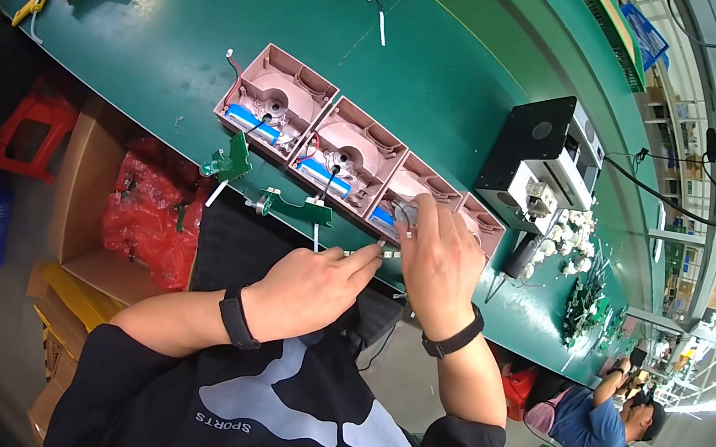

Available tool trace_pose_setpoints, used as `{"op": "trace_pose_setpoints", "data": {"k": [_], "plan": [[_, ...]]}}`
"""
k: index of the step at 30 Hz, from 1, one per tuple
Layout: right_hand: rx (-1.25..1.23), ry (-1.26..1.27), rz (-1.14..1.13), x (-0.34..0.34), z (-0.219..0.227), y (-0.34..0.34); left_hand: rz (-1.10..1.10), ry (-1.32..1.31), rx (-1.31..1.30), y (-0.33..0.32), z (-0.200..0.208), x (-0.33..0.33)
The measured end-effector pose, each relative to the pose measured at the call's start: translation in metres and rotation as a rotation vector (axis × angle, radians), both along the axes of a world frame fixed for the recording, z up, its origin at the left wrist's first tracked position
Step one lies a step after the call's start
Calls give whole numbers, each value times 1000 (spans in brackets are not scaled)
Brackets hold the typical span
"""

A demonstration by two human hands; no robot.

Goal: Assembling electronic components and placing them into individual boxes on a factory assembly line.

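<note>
Four pink plastic housings stand in a row along the bench's front edge. The two left ones, a first housing [282, 78] and a second housing [356, 127], each hold a blue cylindrical battery and a round metal part with wires. Over the third housing [420, 177] my right hand [443, 259] is closed, its fingertips on a greyish round part [404, 216] beside a blue battery [383, 220]. My left hand [316, 289] pinches a narrow green circuit board [389, 254] at the housing's near side. My right fingers partly cover the fourth housing [480, 227].
Two green circuit boards, a left board [230, 160] and a right board [300, 209], lie at the bench edge. A black-and-white machine [542, 154] stands right, by white parts [570, 240]. A cardboard box [86, 183] with red plastic is left; a co-worker [592, 420] sits right.
</note>
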State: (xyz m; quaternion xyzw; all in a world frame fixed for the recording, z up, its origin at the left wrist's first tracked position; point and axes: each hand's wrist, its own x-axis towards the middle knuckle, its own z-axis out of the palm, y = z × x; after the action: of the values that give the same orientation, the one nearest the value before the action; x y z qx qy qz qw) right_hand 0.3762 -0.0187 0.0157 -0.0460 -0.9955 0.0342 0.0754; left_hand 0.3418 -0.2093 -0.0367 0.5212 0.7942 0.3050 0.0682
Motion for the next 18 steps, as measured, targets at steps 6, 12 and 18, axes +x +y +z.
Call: {"op": "trace_pose_setpoints", "data": {"k": [6,12,18], "plan": [[77,46,82,9,5,2,-5,8,-19,1,1,-1],[25,-81,74,12,2,5,-48,-63,4,-3,8,-4],[-65,23,38,17,4,8,37,-469,296,-27,19,-23]]}}
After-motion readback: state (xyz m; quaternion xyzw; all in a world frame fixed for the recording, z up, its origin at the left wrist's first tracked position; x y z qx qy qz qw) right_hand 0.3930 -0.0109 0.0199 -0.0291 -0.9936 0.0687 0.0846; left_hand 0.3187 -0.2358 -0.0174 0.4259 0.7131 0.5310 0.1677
